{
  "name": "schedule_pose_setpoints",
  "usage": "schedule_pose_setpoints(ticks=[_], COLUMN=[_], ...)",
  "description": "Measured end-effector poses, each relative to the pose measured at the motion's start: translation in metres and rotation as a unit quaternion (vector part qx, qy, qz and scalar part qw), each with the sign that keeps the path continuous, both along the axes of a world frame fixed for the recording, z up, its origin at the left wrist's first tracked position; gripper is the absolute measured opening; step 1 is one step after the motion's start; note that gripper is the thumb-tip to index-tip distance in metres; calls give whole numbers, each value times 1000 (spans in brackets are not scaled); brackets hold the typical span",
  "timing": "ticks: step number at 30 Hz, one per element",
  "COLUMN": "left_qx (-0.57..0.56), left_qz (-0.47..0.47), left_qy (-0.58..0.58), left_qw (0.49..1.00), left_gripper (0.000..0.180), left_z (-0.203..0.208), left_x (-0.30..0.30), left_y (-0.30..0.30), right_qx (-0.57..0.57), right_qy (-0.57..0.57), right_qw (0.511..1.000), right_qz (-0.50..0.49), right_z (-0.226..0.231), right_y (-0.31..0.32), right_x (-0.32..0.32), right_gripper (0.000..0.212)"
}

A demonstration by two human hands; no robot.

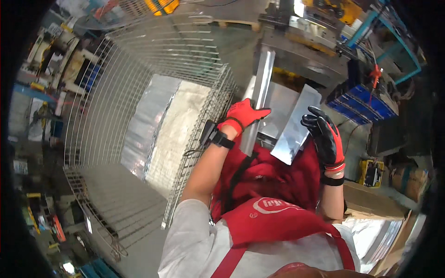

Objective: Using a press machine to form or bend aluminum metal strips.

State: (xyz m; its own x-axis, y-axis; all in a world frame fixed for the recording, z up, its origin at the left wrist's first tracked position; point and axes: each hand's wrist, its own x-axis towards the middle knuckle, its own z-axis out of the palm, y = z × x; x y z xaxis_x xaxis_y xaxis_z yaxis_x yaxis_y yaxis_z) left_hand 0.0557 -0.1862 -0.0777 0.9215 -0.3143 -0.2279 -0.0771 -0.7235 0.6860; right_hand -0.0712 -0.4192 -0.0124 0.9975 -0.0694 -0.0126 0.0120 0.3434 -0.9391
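My left hand (pixel 243 116), in a red glove with a dark strap at the wrist, is closed around a long, narrow, bent metal strip (pixel 265 78). The strip slants from my lap toward the machine. My right hand (pixel 324 136), in a red glove with a black palm, is raised with its fingers loosely bent and apart. It hovers by the right edge of a shiny flat metal sheet (pixel 296 125), whose near end is over my red apron (pixel 264 222). Whether a fingertip touches the sheet is hard to see. A duller metal plate (pixel 279 106) lies between the strip and the sheet.
A large wire cage (pixel 222 92) stands at my left, with grey and off-white sheeting (pixel 178 134) inside. Ahead is a heavy machine (pixel 306 53). To the right are a blue crate (pixel 366 99), a small yellow box (pixel 371 172) and an open cardboard box (pixel 371 201).
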Motion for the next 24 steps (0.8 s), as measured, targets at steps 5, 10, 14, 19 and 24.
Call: schedule_pose_setpoints(ticks=[5,10,14,19,24], left_qx=[273,352,415,416,367], left_qz=[-49,-70,-76,-88,-84], left_qy=[-31,-62,-91,-46,-122], left_qw=[960,931,902,904,918], left_gripper=[70,81,87,87,78], left_z=[-20,-53,-85,-61,-50], left_x=[22,32,34,28,30], left_y=[-48,-61,-58,-65,-57], right_qx=[37,-12,20,15,1], right_qy=[7,15,7,34,12], right_qw=[999,997,996,997,998], right_qz=[-29,-69,-82,-62,-67], right_z=[-16,-24,-34,-42,-47], right_y=[-17,-28,-30,-33,-35], right_x=[-13,-24,-26,-25,-25], right_gripper=[34,33,33,34,34])
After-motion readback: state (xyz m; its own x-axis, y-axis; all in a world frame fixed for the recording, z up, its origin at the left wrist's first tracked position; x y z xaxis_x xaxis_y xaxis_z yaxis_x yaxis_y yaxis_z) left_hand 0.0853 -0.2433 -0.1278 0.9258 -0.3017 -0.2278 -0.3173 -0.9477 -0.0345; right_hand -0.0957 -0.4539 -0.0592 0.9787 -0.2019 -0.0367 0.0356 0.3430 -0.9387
